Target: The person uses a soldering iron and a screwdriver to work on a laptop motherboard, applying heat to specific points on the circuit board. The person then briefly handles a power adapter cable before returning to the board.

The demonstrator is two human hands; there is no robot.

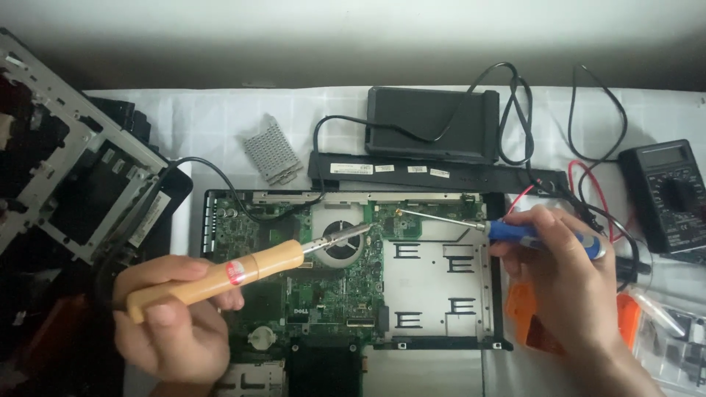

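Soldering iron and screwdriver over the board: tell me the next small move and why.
Probably ease the soldering iron in the left hand toward the upper edge of the laptop board. Its metal tip hangs over the fan, while the screwdriver in the right hand already points its tip at a spot near the board's top edge; the two tips are apart.

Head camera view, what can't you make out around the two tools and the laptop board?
- Soldering iron tip: blurred over the fan; contact cannot be told.
- Screwdriver tip: too small to tell whether it seats in a screw.
- Laptop board: lower part cut off by the bottom edge; left part hidden by the left hand.
- Orange case: mostly hidden by the right hand.
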